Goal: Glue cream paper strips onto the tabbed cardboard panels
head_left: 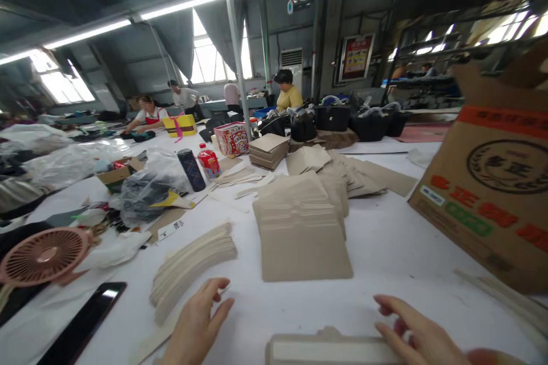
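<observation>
Close to a fanned stack of pale strips (192, 268), my left hand (197, 319) hangs over the white table with thumb and index finger apart and nothing between them. At the bottom edge lies a beige board piece (278, 348) with a small tab and a pale strip along it, partly cut off by the frame. My right hand (419, 331) is at this piece's right end, fingers loosely bent and apart; whether it touches the board I cannot tell. Straight ahead, overlapping beige board panels (303, 251) with creased lines are spread in a row.
A tall brown carton (496, 194) stands at the right. To the left are a phone (81, 325), a pink fan (47, 256) and plastic bags (149, 182). Farther back are a red bottle (209, 161), a board stack (269, 151), black bags (331, 118) and several people.
</observation>
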Motion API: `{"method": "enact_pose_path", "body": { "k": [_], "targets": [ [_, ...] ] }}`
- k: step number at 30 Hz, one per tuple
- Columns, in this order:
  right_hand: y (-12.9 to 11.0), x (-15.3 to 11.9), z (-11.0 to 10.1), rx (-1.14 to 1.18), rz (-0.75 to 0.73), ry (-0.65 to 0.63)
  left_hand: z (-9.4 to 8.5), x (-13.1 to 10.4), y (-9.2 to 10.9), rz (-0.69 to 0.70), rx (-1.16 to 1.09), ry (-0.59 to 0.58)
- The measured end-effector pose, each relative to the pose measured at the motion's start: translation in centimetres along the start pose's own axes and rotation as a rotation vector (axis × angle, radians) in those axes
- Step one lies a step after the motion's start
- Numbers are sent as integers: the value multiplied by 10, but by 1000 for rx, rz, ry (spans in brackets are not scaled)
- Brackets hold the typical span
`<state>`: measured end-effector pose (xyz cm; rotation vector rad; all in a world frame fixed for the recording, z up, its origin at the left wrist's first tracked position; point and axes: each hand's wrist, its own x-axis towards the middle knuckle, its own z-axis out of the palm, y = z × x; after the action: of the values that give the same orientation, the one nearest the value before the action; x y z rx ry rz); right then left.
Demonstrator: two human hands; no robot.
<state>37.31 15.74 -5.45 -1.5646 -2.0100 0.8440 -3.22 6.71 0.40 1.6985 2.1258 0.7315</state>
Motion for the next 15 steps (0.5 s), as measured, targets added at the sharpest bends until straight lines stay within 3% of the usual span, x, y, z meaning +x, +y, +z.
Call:
{"method": "enact_pose_path", "body": {
  "k": [4, 8, 15],
  "targets": [
    [-46, 44, -5, -105, -14, -21, 41, 25, 16, 16, -155, -96],
    [-57, 72, -3, -108, -16, 10, 75, 47, 31, -61, -269, -152],
    [-68, 61, 6, -40, 14, 67, 92, 40, 45, -207, -413, -130]
  ]
}}
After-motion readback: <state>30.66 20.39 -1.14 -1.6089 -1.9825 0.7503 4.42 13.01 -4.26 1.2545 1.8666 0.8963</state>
